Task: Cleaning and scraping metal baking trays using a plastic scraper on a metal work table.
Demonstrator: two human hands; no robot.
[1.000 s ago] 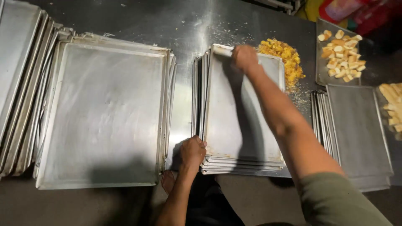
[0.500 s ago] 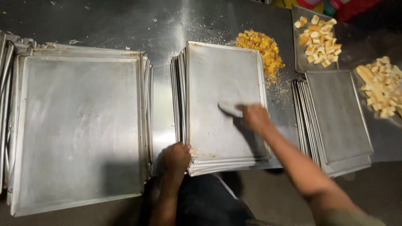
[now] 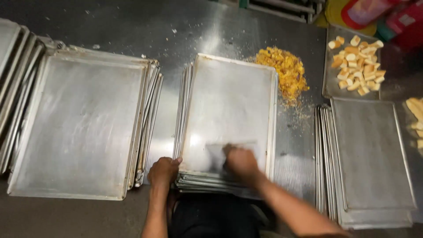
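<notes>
I see the middle stack of metal baking trays [image 3: 229, 110] on the steel surface [image 3: 167, 119]. My left hand [image 3: 163, 171] grips its near left corner, fingers curled. My right hand [image 3: 240, 162], blurred, presses a flat scraper [image 3: 216, 154] on the top tray's near end; I cannot tell its grip.

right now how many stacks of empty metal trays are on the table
4: far-left stack cut off by the frame, left stack, middle stack under both hands, right stack. More may lie out of view.

Red and pink plastic packages [image 3: 382, 13] lie bunched at the steel table's far right corner, partly cropped.
</notes>
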